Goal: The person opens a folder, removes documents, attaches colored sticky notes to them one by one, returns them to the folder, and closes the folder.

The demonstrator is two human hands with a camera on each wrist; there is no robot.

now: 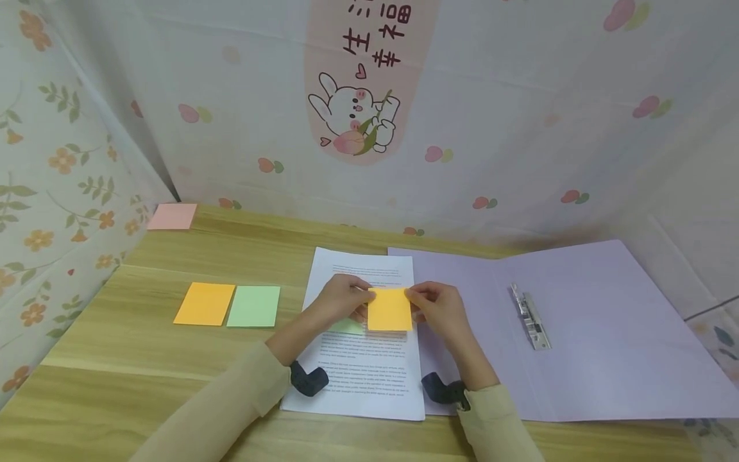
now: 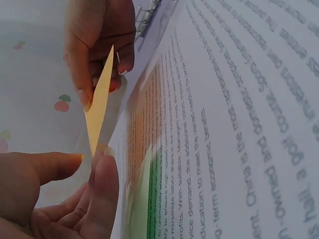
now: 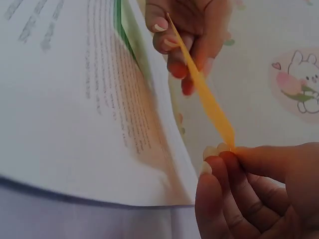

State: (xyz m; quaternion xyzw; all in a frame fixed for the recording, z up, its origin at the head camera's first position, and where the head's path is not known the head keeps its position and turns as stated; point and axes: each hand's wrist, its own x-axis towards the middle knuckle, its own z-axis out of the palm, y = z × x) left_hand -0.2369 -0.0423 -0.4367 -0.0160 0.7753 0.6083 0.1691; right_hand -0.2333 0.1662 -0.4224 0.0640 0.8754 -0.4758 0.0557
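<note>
Both hands hold one orange sticky note (image 1: 390, 310) above a stack of printed paper (image 1: 369, 378). The left hand (image 1: 342, 296) has its thumb and fingers at the note's upper left corner. At the upper right corner, the right hand (image 1: 440, 308) pinches it between thumb and fingers. Seen from the left wrist, the note (image 2: 101, 107) is nearly edge-on and raised off the page. A green sticky note (image 1: 348, 326) lies on the printed sheet, partly hidden by the left hand and the orange note.
An orange pad (image 1: 204, 304) and a green pad (image 1: 254, 307) lie side by side to the left, with a pink pad (image 1: 172, 217) farther back. On the right, a purple folder (image 1: 612, 321) lies spread open with a metal clip (image 1: 529, 317), its left part under the paper.
</note>
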